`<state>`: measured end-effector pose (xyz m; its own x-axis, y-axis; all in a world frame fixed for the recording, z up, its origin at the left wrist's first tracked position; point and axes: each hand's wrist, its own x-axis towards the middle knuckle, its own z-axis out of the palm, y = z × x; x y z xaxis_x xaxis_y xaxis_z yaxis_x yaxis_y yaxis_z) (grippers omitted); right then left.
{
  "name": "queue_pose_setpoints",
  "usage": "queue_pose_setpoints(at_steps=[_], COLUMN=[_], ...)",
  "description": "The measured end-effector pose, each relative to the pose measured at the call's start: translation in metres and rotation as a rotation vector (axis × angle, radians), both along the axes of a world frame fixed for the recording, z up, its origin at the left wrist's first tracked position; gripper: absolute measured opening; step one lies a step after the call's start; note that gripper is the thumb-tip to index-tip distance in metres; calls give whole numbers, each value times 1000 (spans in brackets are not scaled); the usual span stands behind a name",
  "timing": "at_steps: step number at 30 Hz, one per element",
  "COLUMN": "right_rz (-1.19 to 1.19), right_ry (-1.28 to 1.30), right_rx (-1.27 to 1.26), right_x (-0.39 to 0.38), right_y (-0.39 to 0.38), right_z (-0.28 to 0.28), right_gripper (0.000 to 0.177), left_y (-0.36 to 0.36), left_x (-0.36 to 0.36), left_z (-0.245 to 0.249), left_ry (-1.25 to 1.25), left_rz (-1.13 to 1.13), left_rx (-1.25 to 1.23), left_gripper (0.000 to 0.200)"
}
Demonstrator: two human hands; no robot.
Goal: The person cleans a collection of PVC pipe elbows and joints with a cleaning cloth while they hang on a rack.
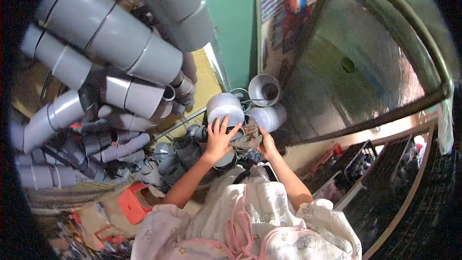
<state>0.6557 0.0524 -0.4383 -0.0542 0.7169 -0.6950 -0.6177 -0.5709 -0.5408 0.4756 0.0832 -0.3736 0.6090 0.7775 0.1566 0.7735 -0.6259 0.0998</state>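
My left hand (219, 137) has its fingers spread against the lower edge of a pale round pipe fitting (225, 106). A crumpled patterned cloth (251, 134) lies between my two hands, pinched at its right side by the thumb and fingers of my right hand (266, 144). Another pale fitting (270, 117) rests on its side just beyond the right hand. Behind it is a fitting with its hollow end (264, 90) facing up. Darker grey fittings sit below and left of my left hand, partly hidden by it.
Stacked grey pipe fittings (101, 24) rise on the left. A red plastic container (136, 204) is on the floor at lower left. A large framed panel (365, 58) leans at the right. Dark crates (358, 161) with small items stand beyond it. A picture board (284, 24) rests against the green wall.
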Motion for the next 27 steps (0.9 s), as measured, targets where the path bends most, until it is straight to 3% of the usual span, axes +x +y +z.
queue_pose_setpoints(at_steps=[2, 5, 8, 9, 10, 12, 15, 18, 20, 21, 24, 27], right_rz=[-58, -94, 151, 215, 234, 180, 191, 9, -167, -165, -93, -76], right_ry=[32, 154, -144, -120, -137, -79, -130, 2, 164, 93, 7, 149], right_rx=[44, 224, 91, 175, 240, 23, 44, 71, -8, -173, -166, 17], right_x=[-4, -5, -11, -15, -21, -22, -16, -4, 4, 9, 5, -16], right_y=[3, 9, 15, 15, 14, 10, -9, -33, -41, -44, -42, -29], right_z=[-2, 2, 25, 11, -1, 1, -12, -35, -54, -49, -59, -61], right_gripper=[38, 49, 55, 55, 50, 44, 42, 32, 27, 27, 27, 27], left_y=[8, 7, 4, 2, 2, 1, 4, 3, 2, 2, 2, 2], left_x=[-2, -2, -9, -12, -13, -12, -11, -9, -10, -10, -8, -6], left_z=[-14, -18, -34, -36, -37, -31, -26, -23, -19, -20, -23, -23], left_ry=[87, 55, 9, 3, -4, -36, -1, 18, 22, 22, 24, 27], left_rz=[-59, -69, -94, -97, -97, -112, -117, -111, -117, -110, -98, -99], left_rx=[149, 170, 171, 161, 149, 116, 84, 55, 32, 33, 38, 56], left_gripper=[74, 68, 66, 66, 66, 66, 69, 73, 75, 75, 75, 74])
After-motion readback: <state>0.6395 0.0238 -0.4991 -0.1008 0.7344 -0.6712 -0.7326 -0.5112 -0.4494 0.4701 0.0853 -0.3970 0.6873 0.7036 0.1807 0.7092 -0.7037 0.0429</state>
